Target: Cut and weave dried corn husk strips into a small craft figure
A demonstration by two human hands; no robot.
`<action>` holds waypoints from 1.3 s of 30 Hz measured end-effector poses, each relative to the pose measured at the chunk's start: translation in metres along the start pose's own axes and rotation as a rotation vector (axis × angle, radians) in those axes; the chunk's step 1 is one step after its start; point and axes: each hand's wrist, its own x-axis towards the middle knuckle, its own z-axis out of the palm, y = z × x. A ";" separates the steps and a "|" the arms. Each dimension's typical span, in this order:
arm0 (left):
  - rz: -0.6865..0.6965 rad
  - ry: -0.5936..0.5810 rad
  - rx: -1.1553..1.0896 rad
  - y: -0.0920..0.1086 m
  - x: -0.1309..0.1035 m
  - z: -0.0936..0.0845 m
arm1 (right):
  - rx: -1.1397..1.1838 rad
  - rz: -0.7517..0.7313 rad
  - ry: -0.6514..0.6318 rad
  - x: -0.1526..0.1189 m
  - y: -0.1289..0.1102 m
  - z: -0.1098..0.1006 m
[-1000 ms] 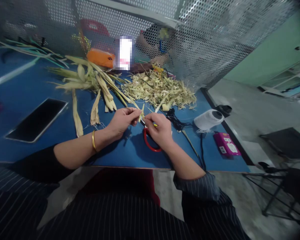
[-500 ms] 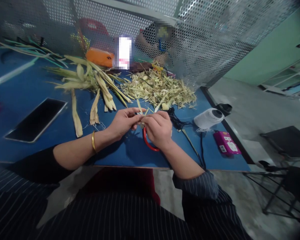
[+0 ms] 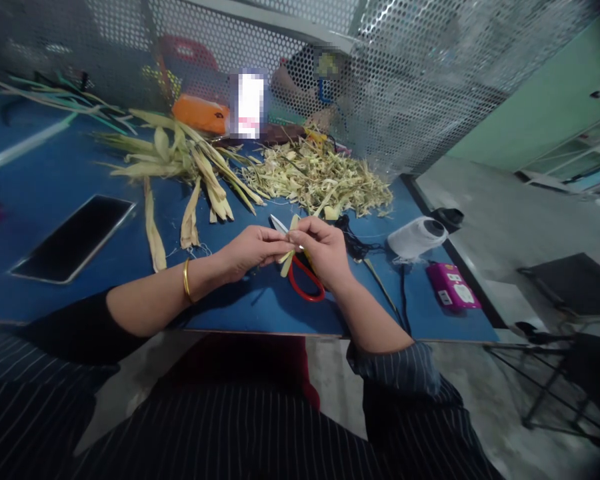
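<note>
Both hands have dropped slightly since half a second ago, baring the scissors' pointed blades, and the pale husk strip (image 3: 287, 265) between them now pokes out below the fingers. From my remote seat, beginning at the left, I see a dark-screened phone (image 3: 73, 239) lying aslant on the blue table (image 3: 240, 315), with long pale and green strips (image 3: 80, 101) spread across the upper left. Right of these, a bunch of dry husks (image 3: 163, 150) fans out, some leaves trailing toward the centre, and an orange packet (image 3: 201, 115) lies just behind it. Near the middle, the left hand (image 3: 250, 253), a gold bangle (image 3: 187, 281) on its wrist, has its fingers almost closed, pinching the strip. Just right of it, the right hand (image 3: 323, 252) is curled, thumb and forefinger pinched on the same strip. Beneath them I see the red-handled scissors (image 3: 307, 293), blades toward the upper left; I cannot tell whether the right hand grips them. A heap of husk scraps (image 3: 315, 177) lies above the hands, another person (image 3: 297, 90) partly visible behind the perforated panel (image 3: 405, 87). Farther right come tangled black cord (image 3: 357, 241), a white thread spool (image 3: 413, 240) and a purple packet (image 3: 453, 287).
</note>
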 end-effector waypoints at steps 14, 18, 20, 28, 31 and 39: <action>-0.023 -0.016 -0.401 0.001 0.008 -0.013 | 0.033 0.065 -0.110 0.004 -0.003 -0.018; -0.002 0.052 -0.361 0.001 0.009 -0.014 | -0.221 -0.058 -0.029 0.003 -0.001 -0.013; -0.004 0.117 -0.306 0.003 0.010 -0.017 | -0.303 -0.075 -0.069 0.002 0.000 -0.011; 0.319 0.401 0.438 0.031 -0.001 -0.040 | -0.636 -0.113 0.172 0.013 0.005 -0.061; 0.330 0.388 0.896 0.035 -0.006 -0.045 | -1.028 0.054 0.200 0.036 0.013 -0.089; 0.185 0.223 1.134 0.024 -0.002 -0.058 | -1.071 0.333 0.079 0.075 0.054 -0.086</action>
